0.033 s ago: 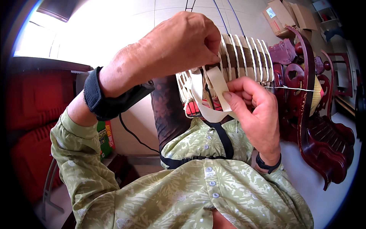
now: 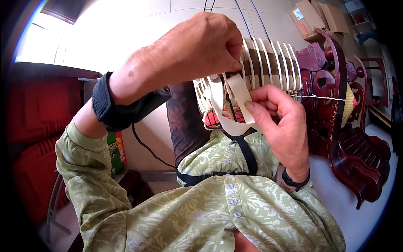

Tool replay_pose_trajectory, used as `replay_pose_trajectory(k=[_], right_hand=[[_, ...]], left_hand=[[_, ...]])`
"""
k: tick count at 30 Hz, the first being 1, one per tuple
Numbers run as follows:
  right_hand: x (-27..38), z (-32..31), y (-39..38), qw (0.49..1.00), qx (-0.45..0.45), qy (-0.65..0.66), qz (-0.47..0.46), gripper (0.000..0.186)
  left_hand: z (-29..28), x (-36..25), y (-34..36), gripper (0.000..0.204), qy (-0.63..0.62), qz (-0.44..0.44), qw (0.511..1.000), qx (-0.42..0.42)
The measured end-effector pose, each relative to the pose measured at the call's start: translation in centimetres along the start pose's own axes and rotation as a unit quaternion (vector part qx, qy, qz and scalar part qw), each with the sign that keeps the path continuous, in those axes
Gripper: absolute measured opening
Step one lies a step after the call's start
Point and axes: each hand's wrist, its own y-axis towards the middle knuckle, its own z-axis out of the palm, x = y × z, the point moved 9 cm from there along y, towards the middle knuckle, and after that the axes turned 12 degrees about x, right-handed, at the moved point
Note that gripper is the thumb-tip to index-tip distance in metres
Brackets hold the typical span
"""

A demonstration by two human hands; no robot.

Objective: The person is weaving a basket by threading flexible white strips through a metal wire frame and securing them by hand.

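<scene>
My left hand [image 2: 197, 46] arches over a frame wound with cream strips and white cord [image 2: 264, 61]. Its thumb and fingertips are pinched together at the frame's near edge, on the upper end of a flat cream strip [image 2: 240, 93], as far as I can see. Lower down, my right hand [image 2: 283, 122] grips the same strip between thumb and fingers. The strip hangs in a loop between and below the hands. Behind the loop, thin dark wire and a red patch [image 2: 237, 114] show inside the frame, which rests at my lap.
Dark red carved wooden furniture [image 2: 357, 155] stands at the right, with a white string [image 2: 319, 97] running to it from the frame. Cardboard boxes [image 2: 312, 19] sit at the far right. Red cushioned seating [image 2: 42, 147] is at the left, and a black cable [image 2: 147, 147] hangs below my left forearm.
</scene>
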Motion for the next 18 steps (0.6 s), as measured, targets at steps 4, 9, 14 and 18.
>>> replay_pose_trajectory(k=[4, 9, 14, 18], right_hand=[[-0.4, 0.0, -0.1, 0.999, -0.01, 0.044, 0.007, 0.01], [-0.4, -0.3, -0.1, 1.0, -0.013, 0.018, 0.007, 0.012], [-0.5, -0.2, -0.3, 0.999, 0.015, 0.008, 0.028, 0.015], [-0.2, -0.1, -0.5, 0.998, 0.027, 0.036, 0.054, 0.02]], left_hand=[[-0.3, -0.1, 0.3, 0.017, 0.017, -0.006, 1.0, -0.001], [0.1, -0.2, 0.6, 0.022, -0.069, -0.015, 0.997, 0.034], [0.6, 0.8, 0.9, 0.022, -0.113, -0.009, 0.993, 0.035], [0.9, 0.0, 1.1, 0.024, -0.095, -0.007, 0.991, 0.093]])
